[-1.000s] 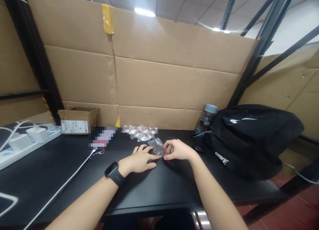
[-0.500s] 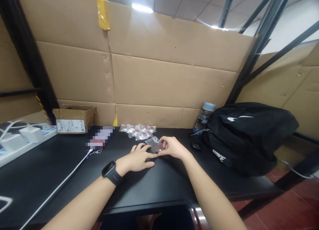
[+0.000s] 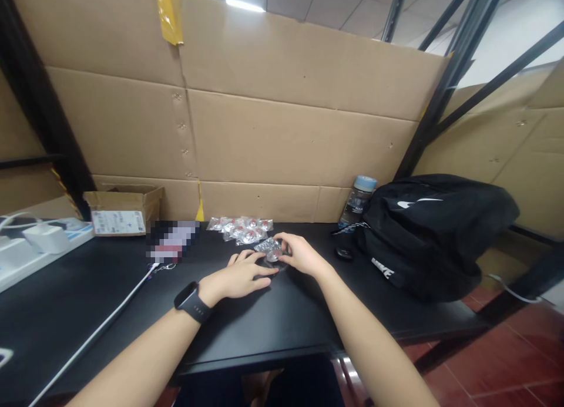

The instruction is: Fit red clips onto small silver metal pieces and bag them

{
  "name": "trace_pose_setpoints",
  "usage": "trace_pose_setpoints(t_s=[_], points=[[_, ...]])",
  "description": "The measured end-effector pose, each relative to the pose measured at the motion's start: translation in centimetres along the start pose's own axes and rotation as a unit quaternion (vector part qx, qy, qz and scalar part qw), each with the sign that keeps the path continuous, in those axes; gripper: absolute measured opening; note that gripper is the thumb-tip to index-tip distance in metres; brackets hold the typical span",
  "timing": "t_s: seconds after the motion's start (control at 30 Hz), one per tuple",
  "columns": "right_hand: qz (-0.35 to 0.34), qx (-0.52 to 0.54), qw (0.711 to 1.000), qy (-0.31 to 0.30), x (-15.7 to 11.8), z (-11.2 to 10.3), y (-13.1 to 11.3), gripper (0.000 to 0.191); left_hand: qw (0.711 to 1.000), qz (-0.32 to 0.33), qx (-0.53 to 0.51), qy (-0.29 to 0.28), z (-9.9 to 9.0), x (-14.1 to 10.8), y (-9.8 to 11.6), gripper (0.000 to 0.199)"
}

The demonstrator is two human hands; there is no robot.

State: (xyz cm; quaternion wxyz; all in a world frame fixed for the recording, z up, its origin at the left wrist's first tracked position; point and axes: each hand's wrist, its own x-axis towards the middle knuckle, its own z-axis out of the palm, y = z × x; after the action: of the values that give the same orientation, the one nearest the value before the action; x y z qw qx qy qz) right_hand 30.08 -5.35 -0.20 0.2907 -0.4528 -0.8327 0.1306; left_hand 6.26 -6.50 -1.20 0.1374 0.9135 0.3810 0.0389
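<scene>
A small round silvery piece point(image 3: 274, 255) lies at a clear plastic bag point(image 3: 264, 245) on the black table, between my two hands. My right hand point(image 3: 302, 255) pinches the round piece at its right side, thumb below and fingers above. Stretched and spread, the fingers of my left hand point(image 3: 240, 278) rest flat at the bag's left and lower edge; a black watch point(image 3: 192, 301) is on that wrist. Just behind, several bagged round pieces with red marks point(image 3: 247, 231) lie in a cluster. Whether the held piece is inside its bag I cannot tell.
An open cardboard box point(image 3: 118, 213), a blurred-out flat object point(image 3: 174, 239) with a white cable point(image 3: 101, 325) and a power strip point(image 3: 74, 242) are at left. On the right are a bottle point(image 3: 355, 204), a small black object point(image 3: 342, 253) and a black backpack point(image 3: 432, 242). Cardboard point(image 3: 264, 131) walls the back.
My right hand has moved up and left over the bag. The round piece now shows more plainly at its fingertips. My left hand stays beside it, and the whole view has shifted slightly.
</scene>
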Motion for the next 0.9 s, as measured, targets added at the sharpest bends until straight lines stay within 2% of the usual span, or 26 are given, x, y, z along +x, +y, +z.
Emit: trace_pose_setpoints(t_s=[0.1, 0.2, 0.33, 0.57, 0.7, 0.77, 0.83, 0.9], points=[[-0.011, -0.039, 0.999, 0.003, 0.0, 0.5, -0.2, 0.054, 1.000, 0.008, -0.005, -0.003, 0.0, 0.1, -0.2, 0.041], [0.006, -0.082, 0.997, 0.000, 0.0, 1.1, -0.3, 0.050, 1.000, 0.011, -0.007, -0.006, 0.1, 0.2, -0.4, 0.040], [0.010, -0.141, 0.990, 0.028, 0.3, 1.7, -0.4, 0.045, 1.000, 0.011, -0.008, -0.004, 0.1, 0.2, -0.6, 0.039], [0.006, -0.175, 0.984, 0.044, 0.8, 2.3, -0.9, 0.044, 0.999, 0.005, -0.036, 0.015, -0.4, 0.0, -1.0, 0.040], [-0.017, -0.049, 0.998, 0.020, 0.8, 1.6, -0.3, 0.050, 0.994, 0.027, -0.063, 0.089, -1.0, 0.3, -1.6, 0.047], [-0.035, 0.031, 0.999, -0.007, 0.7, 0.8, 0.2, 0.040, 0.987, 0.026, -0.083, 0.137, -1.2, 0.8, -2.4, 0.049], [-0.040, 0.065, 0.997, -0.010, 0.5, 0.0, 0.8, 0.022, 0.978, 0.007, -0.100, 0.184, -1.0, 1.3, -3.4, 0.042], [-0.036, 0.057, 0.998, -0.001, 0.4, -0.2, 1.3, 0.018, 0.968, 0.009, -0.111, 0.224, -0.4, 1.8, -4.5, 0.024]])
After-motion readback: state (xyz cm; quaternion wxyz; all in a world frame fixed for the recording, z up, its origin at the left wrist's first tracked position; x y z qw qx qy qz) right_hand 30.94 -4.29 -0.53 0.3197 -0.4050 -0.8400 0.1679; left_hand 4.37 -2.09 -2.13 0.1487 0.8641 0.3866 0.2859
